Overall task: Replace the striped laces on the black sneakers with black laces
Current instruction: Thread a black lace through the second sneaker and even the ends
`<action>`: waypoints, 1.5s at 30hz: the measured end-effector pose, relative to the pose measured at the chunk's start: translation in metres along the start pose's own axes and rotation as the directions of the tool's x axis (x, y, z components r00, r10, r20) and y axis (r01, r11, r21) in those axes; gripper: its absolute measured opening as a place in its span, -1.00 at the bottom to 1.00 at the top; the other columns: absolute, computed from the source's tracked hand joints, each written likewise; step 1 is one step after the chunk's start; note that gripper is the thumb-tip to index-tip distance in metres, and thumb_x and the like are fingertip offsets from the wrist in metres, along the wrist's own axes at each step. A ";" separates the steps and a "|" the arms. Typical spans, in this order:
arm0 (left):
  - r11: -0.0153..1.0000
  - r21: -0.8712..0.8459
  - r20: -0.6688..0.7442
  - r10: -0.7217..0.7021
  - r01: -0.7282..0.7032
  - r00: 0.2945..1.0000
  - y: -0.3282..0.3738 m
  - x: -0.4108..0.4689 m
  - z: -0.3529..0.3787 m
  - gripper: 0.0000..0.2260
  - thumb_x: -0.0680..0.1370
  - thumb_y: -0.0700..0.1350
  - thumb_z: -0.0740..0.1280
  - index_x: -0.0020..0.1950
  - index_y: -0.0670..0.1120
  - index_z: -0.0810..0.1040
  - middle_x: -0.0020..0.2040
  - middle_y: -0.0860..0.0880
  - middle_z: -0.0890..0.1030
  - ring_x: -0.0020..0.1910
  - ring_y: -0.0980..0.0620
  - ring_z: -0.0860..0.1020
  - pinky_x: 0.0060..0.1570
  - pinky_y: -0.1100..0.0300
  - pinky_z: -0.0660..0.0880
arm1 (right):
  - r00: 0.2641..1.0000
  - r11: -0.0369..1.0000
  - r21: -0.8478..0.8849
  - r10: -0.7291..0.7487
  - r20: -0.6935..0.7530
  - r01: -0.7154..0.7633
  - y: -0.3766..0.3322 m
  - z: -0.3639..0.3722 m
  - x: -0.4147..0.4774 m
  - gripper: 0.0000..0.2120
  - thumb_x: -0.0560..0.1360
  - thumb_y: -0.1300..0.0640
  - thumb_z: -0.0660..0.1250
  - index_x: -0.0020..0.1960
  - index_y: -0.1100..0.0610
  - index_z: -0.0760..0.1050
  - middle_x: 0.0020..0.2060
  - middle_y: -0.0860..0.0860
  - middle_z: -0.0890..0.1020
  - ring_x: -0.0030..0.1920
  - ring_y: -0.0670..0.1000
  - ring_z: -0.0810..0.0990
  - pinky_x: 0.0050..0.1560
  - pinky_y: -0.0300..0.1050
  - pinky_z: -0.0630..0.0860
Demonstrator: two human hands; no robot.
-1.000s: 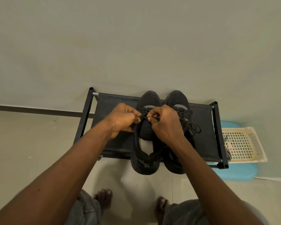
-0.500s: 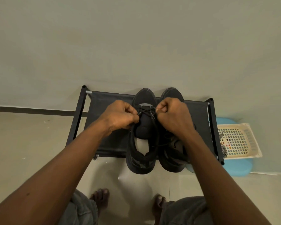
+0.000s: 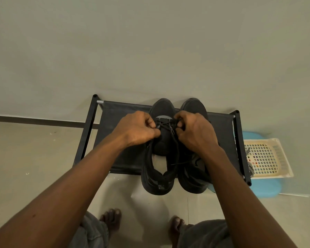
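on the rack, your left hand and right hand each pinch the black lace. uneven pulling may leave one end too short.

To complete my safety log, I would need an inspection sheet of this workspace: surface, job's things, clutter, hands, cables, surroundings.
Surface: black fabric shoe rack against the wall.
Job's things: left sneaker and right sneaker stand side by side on the rack, heels overhanging; black lace crosses the left sneaker; striped lace lies at the basket's edge.
Clutter: cream basket on a blue object, right of the rack.
Hands: left hand and right hand each pinch the black lace.
Cables: nothing seen.
Surroundings: tiled floor, bare feet.
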State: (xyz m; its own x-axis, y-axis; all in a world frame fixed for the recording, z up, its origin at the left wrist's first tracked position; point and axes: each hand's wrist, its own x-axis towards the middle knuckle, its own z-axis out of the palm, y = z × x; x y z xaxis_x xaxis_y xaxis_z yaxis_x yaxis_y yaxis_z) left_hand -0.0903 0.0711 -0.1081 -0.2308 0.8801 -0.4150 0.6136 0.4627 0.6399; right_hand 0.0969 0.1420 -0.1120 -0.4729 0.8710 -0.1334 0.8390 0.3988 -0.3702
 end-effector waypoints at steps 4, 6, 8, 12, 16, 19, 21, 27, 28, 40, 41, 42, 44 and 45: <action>1.000 0.021 0.005 0.018 -0.018 1.000 0.000 0.001 0.000 -0.85 0.47 0.06 0.53 -0.04 0.07 0.65 -0.14 0.16 0.68 -0.11 0.20 0.63 -0.07 0.22 0.48 | 0.991 1.000 0.020 -0.003 0.136 0.001 -0.001 -0.006 0.000 -0.54 0.38 0.02 0.34 0.29 -0.03 0.53 -0.19 -0.08 0.61 -0.08 0.06 0.60 0.03 0.05 0.61; 0.999 0.036 0.008 0.022 -0.022 1.000 0.000 0.001 0.000 -0.85 0.47 0.06 0.53 -0.04 0.07 0.64 -0.12 0.16 0.68 -0.10 0.19 0.63 -0.05 0.21 0.49 | 0.989 1.000 0.005 -0.022 0.148 0.022 0.003 -0.010 0.001 -0.62 0.44 0.05 0.41 0.26 -0.01 0.57 -0.23 -0.13 0.59 -0.12 0.00 0.60 0.02 -0.03 0.60; 0.998 0.051 0.009 0.024 -0.024 1.000 0.000 0.002 0.000 -0.85 0.47 0.06 0.53 -0.03 0.07 0.64 -0.11 0.15 0.68 -0.09 0.18 0.63 -0.04 0.20 0.50 | 0.993 1.000 0.002 -0.015 0.119 0.015 0.008 -0.010 0.002 -0.78 0.48 0.08 0.42 0.13 0.00 0.64 -0.23 -0.11 0.63 -0.16 -0.03 0.60 -0.02 -0.11 0.59; 0.997 0.076 0.006 0.023 -0.023 1.000 0.001 0.002 -0.001 -0.83 0.46 0.07 0.53 -0.03 0.07 0.64 -0.10 0.14 0.68 -0.08 0.16 0.64 0.00 0.16 0.53 | 0.994 0.969 0.232 0.061 0.094 -0.081 0.006 -0.010 0.005 -0.83 0.56 -0.05 0.35 -0.12 0.00 0.64 -0.32 -0.09 0.68 -0.23 -0.11 0.64 -0.14 -0.13 0.59; 0.997 0.077 0.003 0.024 -0.024 1.000 0.002 0.000 0.000 -0.83 0.46 0.07 0.53 -0.03 0.06 0.63 -0.11 0.13 0.69 -0.09 0.14 0.65 0.03 0.12 0.57 | 0.985 0.925 0.338 0.163 0.057 -0.173 0.002 -0.005 0.008 -0.86 0.54 0.01 0.45 -0.15 0.03 0.62 -0.31 -0.06 0.69 -0.22 -0.07 0.67 -0.10 -0.06 0.64; 0.996 0.081 -0.006 0.027 -0.027 1.000 0.003 -0.001 0.001 -0.83 0.47 0.06 0.52 -0.03 0.05 0.62 -0.12 0.11 0.69 -0.10 0.13 0.65 0.03 0.11 0.58 | 0.967 0.884 0.394 0.238 0.087 -0.253 -0.001 -0.005 0.011 -0.88 0.43 0.12 0.54 -0.10 -0.01 0.62 -0.26 -0.06 0.70 -0.15 -0.05 0.69 0.02 0.00 0.66; 0.996 0.087 -0.015 0.030 -0.028 0.999 0.004 -0.002 0.002 -0.83 0.47 0.06 0.51 -0.03 0.04 0.62 -0.13 0.10 0.69 -0.10 0.12 0.65 0.01 0.12 0.58 | 0.957 0.870 0.399 0.262 0.127 -0.291 -0.003 -0.007 0.014 -0.86 0.39 0.10 0.53 -0.11 -0.05 0.60 -0.23 -0.07 0.69 -0.10 -0.01 0.69 0.10 0.06 0.64; 0.993 0.107 -0.012 0.041 -0.039 0.999 0.007 -0.004 0.003 -0.82 0.46 0.05 0.52 -0.03 0.04 0.61 -0.13 0.08 0.69 -0.11 0.11 0.65 -0.01 0.11 0.58 | 0.930 0.855 0.366 0.324 0.175 -0.367 -0.010 -0.005 0.017 -0.78 0.35 -0.02 0.51 -0.07 -0.07 0.53 -0.16 -0.13 0.65 -0.01 0.02 0.64 0.23 0.14 0.53; 0.993 0.109 -0.010 0.040 -0.039 0.999 0.007 -0.004 0.003 -0.82 0.46 0.06 0.52 -0.03 0.04 0.61 -0.13 0.08 0.69 -0.11 0.11 0.65 0.00 0.11 0.58 | 0.928 0.842 0.391 0.330 0.173 -0.372 -0.011 -0.006 0.016 -0.78 0.34 -0.01 0.50 -0.09 -0.05 0.52 -0.17 -0.13 0.65 -0.02 0.03 0.64 0.22 0.16 0.53; 0.991 0.129 -0.003 0.028 -0.027 1.000 0.005 0.001 0.002 -0.79 0.46 0.09 0.55 -0.04 0.04 0.61 -0.13 0.10 0.68 -0.11 0.10 0.65 0.07 0.06 0.59 | 0.920 0.752 0.652 0.314 -0.232 -0.092 -0.015 -0.076 0.004 -0.86 0.32 0.05 0.29 -0.26 0.04 0.61 -0.40 -0.02 0.67 -0.33 -0.04 0.65 0.20 0.14 0.57; 0.992 0.125 -0.007 0.026 -0.024 1.000 0.006 0.001 0.002 -0.78 0.46 0.11 0.55 -0.04 0.04 0.61 -0.13 0.10 0.67 -0.11 0.10 0.64 0.09 0.03 0.60 | 0.922 0.733 0.678 0.296 -0.248 -0.053 -0.017 -0.083 0.002 -0.88 0.34 0.09 0.30 -0.28 0.06 0.61 -0.41 0.00 0.67 -0.35 -0.04 0.65 0.15 0.12 0.60; 0.992 0.122 -0.024 0.029 -0.026 0.999 0.006 0.000 0.003 -0.78 0.47 0.13 0.54 -0.04 0.05 0.61 -0.12 0.11 0.67 -0.10 0.10 0.64 0.10 0.01 0.61 | 0.927 0.719 0.695 0.273 -0.257 -0.020 -0.019 -0.089 -0.001 -0.89 0.37 0.13 0.32 -0.27 0.07 0.61 -0.42 0.01 0.67 -0.35 -0.03 0.65 0.11 0.11 0.61; 0.989 0.133 -0.127 0.086 -0.069 0.988 0.008 -0.001 0.003 -0.77 0.50 0.21 0.49 -0.03 0.09 0.61 -0.12 0.14 0.66 -0.09 0.11 0.64 0.06 0.00 0.63 | 0.949 0.692 0.721 0.206 -0.240 0.032 -0.025 -0.101 -0.005 -0.89 0.46 0.23 0.34 -0.18 0.11 0.63 -0.41 0.02 0.67 -0.33 0.01 0.64 -0.04 0.03 0.62; 0.987 0.107 -0.192 0.136 -0.117 0.972 0.011 -0.004 0.004 -0.78 0.52 0.22 0.47 -0.05 0.10 0.61 -0.15 0.15 0.67 -0.12 0.12 0.64 0.01 0.01 0.64 | 0.965 0.660 0.750 0.163 -0.205 0.047 -0.028 -0.107 -0.007 -0.88 0.50 0.27 0.34 -0.12 0.14 0.64 -0.40 0.02 0.68 -0.31 0.01 0.63 -0.13 -0.09 0.60</action>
State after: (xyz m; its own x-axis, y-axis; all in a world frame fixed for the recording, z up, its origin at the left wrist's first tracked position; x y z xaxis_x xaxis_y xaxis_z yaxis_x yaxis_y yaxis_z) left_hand -0.0799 0.0726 -0.1018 -0.2859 0.9389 -0.1916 0.7135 0.3421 0.6115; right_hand 0.1052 0.1552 -0.0027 -0.2645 0.9644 -0.0009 0.3298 0.0896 -0.9398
